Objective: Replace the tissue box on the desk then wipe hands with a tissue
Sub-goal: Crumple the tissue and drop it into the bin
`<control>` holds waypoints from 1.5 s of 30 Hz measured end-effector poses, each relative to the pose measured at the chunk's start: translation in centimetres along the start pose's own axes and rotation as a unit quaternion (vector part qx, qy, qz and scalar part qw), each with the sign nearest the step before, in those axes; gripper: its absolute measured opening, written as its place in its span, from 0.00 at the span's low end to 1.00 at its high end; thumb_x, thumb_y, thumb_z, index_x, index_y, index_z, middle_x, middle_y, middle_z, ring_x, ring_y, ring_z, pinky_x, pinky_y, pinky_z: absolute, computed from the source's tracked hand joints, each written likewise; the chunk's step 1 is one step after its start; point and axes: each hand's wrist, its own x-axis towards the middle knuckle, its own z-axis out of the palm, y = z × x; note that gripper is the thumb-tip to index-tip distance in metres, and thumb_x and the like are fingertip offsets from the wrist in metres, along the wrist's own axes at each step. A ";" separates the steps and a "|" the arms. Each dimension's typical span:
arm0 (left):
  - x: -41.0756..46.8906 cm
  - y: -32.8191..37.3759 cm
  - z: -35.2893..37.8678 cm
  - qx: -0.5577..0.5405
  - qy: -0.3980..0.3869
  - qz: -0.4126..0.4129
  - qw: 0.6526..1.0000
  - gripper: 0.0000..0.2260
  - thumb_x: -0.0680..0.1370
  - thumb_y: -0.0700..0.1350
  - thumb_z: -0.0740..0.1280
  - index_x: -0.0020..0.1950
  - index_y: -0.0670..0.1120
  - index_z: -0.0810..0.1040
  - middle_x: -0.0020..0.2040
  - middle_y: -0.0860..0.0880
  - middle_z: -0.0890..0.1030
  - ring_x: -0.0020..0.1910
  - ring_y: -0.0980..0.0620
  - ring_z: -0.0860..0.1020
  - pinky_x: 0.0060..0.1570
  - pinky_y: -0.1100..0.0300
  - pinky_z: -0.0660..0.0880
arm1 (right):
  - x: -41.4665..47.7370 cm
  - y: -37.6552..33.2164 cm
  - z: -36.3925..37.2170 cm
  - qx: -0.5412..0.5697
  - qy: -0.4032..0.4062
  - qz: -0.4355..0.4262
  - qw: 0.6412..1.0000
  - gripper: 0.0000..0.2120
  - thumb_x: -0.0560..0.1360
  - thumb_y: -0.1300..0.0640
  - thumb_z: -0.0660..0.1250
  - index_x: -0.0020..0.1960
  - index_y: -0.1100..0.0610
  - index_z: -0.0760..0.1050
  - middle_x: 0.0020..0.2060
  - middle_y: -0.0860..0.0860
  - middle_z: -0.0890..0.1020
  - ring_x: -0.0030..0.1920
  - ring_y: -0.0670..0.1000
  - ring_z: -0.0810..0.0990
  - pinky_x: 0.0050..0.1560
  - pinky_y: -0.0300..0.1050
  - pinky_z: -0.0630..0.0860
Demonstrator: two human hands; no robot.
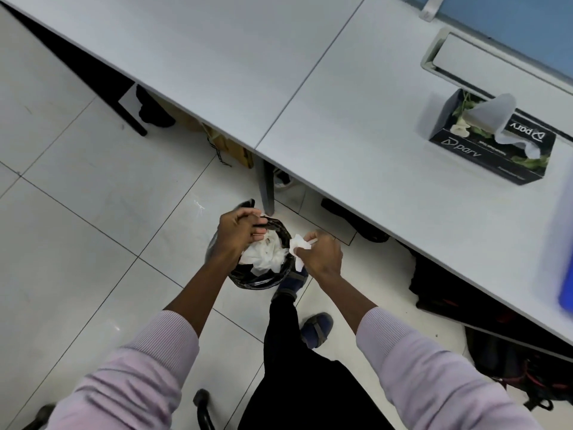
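A black tissue box [483, 152] with a flower print lies on the grey desk [341, 119] at the right, and one white tissue [499, 119] sticks up out of it. Down on the floor, my right hand [321, 254] is shut on a crumpled white tissue [298, 246] at the right rim of a small bin lined with a black bag [263, 279]. My left hand [237, 232] is over the bin's far left side, fingers curled on the bag's edge. Used white tissues [263, 256] fill the bin.
A metal-framed cable slot [434, 62] sits in the desk behind the box. A blue blurred object [566, 259] is at the right edge. Dark bags [496, 330] and a cardboard box [229, 144] sit under the desk. My shoes [316, 328] stand next to the bin.
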 end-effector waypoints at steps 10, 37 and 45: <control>-0.5 -1.3 -4.7 -0.013 0.053 0.009 0.998 0.09 0.80 0.38 0.64 0.58 0.36 0.81 0.53 0.34 0.85 0.37 0.47 0.82 0.37 0.59 0.82 | 0.7 0.7 5.7 0.198 -0.054 0.187 0.961 0.10 0.67 0.68 0.76 0.39 0.55 0.81 0.46 0.55 0.86 0.41 0.54 0.88 0.53 0.49 0.85; -4.0 3.0 2.7 0.215 -0.071 0.030 0.974 0.06 0.77 0.38 0.66 0.47 0.46 0.82 0.43 0.45 0.85 0.37 0.49 0.82 0.38 0.57 0.80 | 0.3 -2.2 -5.2 0.199 -0.239 0.110 0.944 0.16 0.79 0.57 0.68 0.63 0.66 0.76 0.50 0.60 0.82 0.47 0.60 0.83 0.52 0.54 0.83; -10.1 15.5 14.8 0.419 -0.183 0.205 0.866 0.10 0.76 0.45 0.68 0.56 0.47 0.84 0.54 0.44 0.86 0.54 0.43 0.84 0.60 0.47 0.79 | -1.6 -6.2 -23.2 0.132 -0.118 0.024 0.984 0.16 0.78 0.56 0.70 0.60 0.66 0.78 0.47 0.58 0.81 0.42 0.57 0.80 0.41 0.47 0.79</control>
